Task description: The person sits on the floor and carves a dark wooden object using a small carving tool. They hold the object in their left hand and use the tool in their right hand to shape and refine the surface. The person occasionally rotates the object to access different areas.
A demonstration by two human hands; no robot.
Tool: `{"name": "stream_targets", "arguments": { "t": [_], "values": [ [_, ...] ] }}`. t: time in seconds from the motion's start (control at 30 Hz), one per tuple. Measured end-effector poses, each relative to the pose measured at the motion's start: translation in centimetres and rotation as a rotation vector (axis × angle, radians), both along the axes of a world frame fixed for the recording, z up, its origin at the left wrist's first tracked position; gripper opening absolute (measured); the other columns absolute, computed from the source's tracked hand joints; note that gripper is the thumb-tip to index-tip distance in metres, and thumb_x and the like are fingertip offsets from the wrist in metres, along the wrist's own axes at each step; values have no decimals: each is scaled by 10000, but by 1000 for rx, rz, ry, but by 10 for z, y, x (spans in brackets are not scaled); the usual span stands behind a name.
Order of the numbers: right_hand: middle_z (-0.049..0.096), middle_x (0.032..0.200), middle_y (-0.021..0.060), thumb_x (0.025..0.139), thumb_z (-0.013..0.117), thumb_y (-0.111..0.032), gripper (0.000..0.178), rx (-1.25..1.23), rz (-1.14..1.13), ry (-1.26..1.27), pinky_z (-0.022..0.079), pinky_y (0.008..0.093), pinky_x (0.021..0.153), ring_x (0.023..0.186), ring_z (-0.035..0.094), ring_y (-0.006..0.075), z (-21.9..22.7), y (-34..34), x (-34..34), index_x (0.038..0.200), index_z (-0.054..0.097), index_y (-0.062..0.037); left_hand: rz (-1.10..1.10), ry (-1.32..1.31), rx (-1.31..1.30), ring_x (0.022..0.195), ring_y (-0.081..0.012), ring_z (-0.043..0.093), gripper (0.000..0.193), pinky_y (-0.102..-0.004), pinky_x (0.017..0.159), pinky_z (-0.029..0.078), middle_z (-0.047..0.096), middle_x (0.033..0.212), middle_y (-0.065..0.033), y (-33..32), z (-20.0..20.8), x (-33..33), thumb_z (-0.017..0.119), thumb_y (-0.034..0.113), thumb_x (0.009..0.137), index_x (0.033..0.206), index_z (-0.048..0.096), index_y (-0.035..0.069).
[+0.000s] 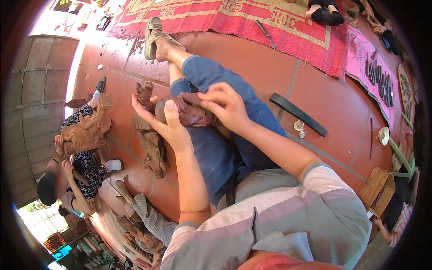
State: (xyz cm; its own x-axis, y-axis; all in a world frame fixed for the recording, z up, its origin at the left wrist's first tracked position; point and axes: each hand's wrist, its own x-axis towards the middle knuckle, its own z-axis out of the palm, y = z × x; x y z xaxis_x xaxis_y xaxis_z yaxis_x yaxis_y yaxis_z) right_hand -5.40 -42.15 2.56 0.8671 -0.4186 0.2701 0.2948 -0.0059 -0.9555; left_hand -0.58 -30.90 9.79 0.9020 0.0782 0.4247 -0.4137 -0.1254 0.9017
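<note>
Over my lap lies a reddish-brown carved wooden figure (198, 118), with a rounded body and rough carved details. My left hand (168, 123) supports it from the left, thumb raised along its side and fingers spread behind. My right hand (227, 105) is pinched over its upper right part. Between those fingertips is a thin brown piece (191, 97) that looks like sandpaper, touching the carving's top. Another rough brown carving (153, 155) stands on the floor left of my legs; how its upper part meets the held one is hidden.
A dark curved strip (298, 114) and crumpled clear plastic (299, 127) lie on the tiles to the right. A chisel (266, 33) rests by the red mat (306, 33). Carving tools (380, 81) lie on pink cloth. At left, a co-worker handles a large carving (87, 130).
</note>
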Motion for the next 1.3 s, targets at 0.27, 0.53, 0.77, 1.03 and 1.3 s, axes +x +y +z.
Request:
{"name": "stream_targets", "arguments": {
  "t": [0.27,0.53,0.77,1.03,1.3],
  "values": [
    [553,931,30,820,718,-123,177,22,39,51,445,235,735,811,550,114,-24,-4,-27,990,725,-77,13,78,47,1169,-221,382,825,-393,1036,301,300,1388,-159,7,2,-1,611,318,831,1460,178,6],
    [562,899,32,812,719,-110,205,77,23,-24,437,222,690,763,543,98,12,1,20,1013,722,-69,17,57,9,1221,-238,356,838,-395,1071,271,344,1314,-163,-1,5,-4,639,288,829,1460,172,-5],
    [555,947,17,833,695,-69,205,183,46,54,431,220,738,847,532,87,-28,2,-23,1036,722,-75,5,17,59,942,-148,479,735,-285,841,424,432,1180,-97,9,-4,4,589,217,871,1472,188,86],
    [542,926,19,854,688,-97,213,139,43,27,438,229,714,807,545,85,-8,-1,25,1057,704,-35,-4,51,68,912,-131,467,738,-275,827,417,428,1183,-95,10,-3,-2,585,231,875,1478,181,98],
    [524,945,-11,854,681,-89,201,230,-40,-12,417,211,705,825,507,66,-22,-2,-25,1052,717,-79,-15,85,-5,1226,-254,342,845,-411,1077,236,342,1323,-163,7,-2,-1,638,326,820,1463,186,15]
  ]
}}
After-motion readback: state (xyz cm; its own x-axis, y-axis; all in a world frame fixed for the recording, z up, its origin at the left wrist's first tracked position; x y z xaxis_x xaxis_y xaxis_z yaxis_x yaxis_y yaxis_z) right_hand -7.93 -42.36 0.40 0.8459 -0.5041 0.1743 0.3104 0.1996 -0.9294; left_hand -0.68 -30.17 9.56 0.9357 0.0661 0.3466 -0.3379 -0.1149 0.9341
